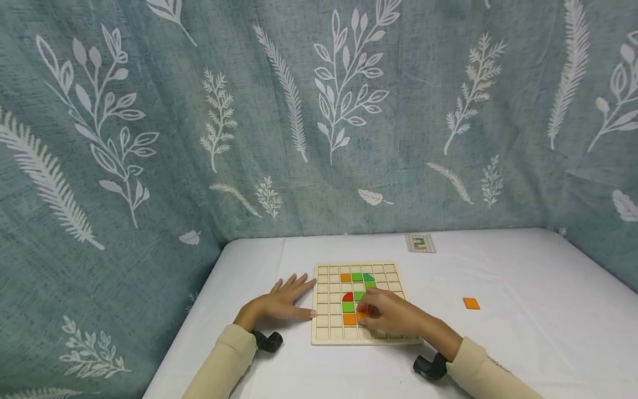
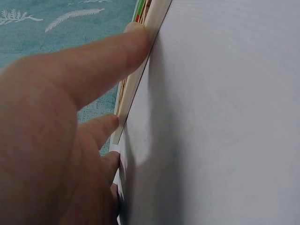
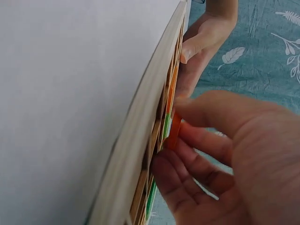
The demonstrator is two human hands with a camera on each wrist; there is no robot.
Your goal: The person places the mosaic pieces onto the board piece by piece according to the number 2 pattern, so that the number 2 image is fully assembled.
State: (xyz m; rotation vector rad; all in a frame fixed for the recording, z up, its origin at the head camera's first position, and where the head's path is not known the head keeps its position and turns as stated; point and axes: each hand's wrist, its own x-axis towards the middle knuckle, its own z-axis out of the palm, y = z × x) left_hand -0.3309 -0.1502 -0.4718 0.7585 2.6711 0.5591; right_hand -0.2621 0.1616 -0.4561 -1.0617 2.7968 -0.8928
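A wooden grid board (image 1: 322,334) lies flat on the white table. My right hand (image 1: 391,311) pinches an orange square tile (image 3: 174,133) between thumb and fingers, over the board's lower middle cells. Just left of it another orange tile (image 1: 350,320) sits in a cell. Further up are a green tile (image 1: 348,307), a red rounded tile (image 1: 348,297), and a top row with an orange tile (image 1: 346,277), a green tile (image 1: 356,276) and a darker green rounded tile (image 1: 368,276). My left hand (image 1: 281,300), fingers spread, touches the board's left edge with thumb and index finger.
A loose orange tile (image 1: 471,303) lies on the table to the right of the board. Behind the board, to the right, is a small card (image 1: 420,243) with a coloured grid pattern. A leaf-patterned curtain (image 1: 299,183) hangs behind the table.
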